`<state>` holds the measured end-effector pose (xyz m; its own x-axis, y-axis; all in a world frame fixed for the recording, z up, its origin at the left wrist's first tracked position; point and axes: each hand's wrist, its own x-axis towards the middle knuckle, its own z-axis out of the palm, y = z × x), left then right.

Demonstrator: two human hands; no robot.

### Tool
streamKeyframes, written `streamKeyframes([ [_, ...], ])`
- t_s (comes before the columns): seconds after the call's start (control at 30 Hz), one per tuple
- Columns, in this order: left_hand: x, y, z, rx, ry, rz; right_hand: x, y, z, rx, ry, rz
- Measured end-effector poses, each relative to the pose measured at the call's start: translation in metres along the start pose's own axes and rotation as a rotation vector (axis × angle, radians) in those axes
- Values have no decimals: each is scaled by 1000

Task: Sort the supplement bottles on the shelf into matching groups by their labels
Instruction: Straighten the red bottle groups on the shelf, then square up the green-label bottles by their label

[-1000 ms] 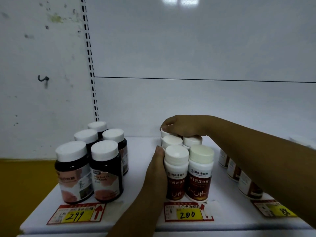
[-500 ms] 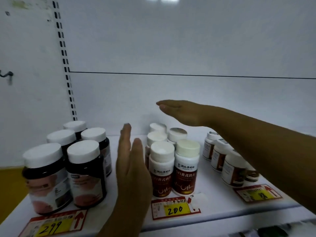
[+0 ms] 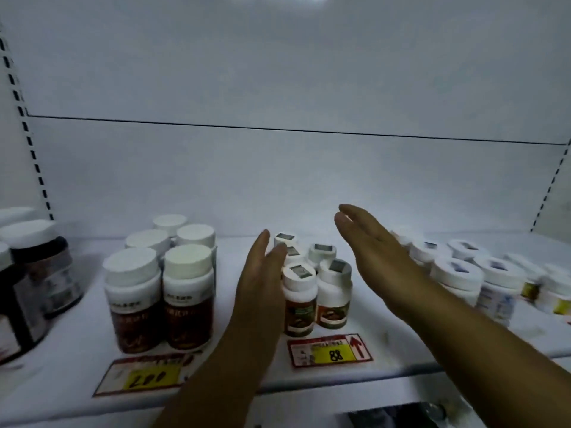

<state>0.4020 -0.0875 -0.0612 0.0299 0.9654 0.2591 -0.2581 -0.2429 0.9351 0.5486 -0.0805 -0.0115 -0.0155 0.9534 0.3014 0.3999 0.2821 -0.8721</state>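
Observation:
A cluster of small white bottles with orange-green labels [image 3: 332, 295] stands mid-shelf, their caps bearing dark stickers. My left hand [image 3: 262, 279] is flat and open against the cluster's left side, hiding part of it. My right hand [image 3: 370, 245] hovers open just right of and above the cluster, palm facing left, touching nothing. To the left stands a group of white-capped bottles with dark red labels [image 3: 160, 291]. Big dark bottles [image 3: 34, 273] sit at the far left edge. White bottles with blue labels [image 3: 494, 285] crowd the right, blurred.
The white shelf [image 3: 401, 344] carries price tags along its front: one reading 200 [image 3: 148, 376], one reading 88 [image 3: 330, 350]. A white back panel rises behind, with slotted uprights at both sides. Below the shelf's front edge something dark shows.
The view has swung right. Both hands left the red-label group and now flank the orange-green-label cluster; the right hand dropped lower and the left hand moved up beside the bottles.

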Motion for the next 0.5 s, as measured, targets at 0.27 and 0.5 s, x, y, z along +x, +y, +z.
streamKeyframes([
  [0.27,3,-10,9,84,61,-136,5,60,11,272,-286,6],
  [0.5,5,-12,9,214,44,-81,10,70,13,200,-241,-33],
])
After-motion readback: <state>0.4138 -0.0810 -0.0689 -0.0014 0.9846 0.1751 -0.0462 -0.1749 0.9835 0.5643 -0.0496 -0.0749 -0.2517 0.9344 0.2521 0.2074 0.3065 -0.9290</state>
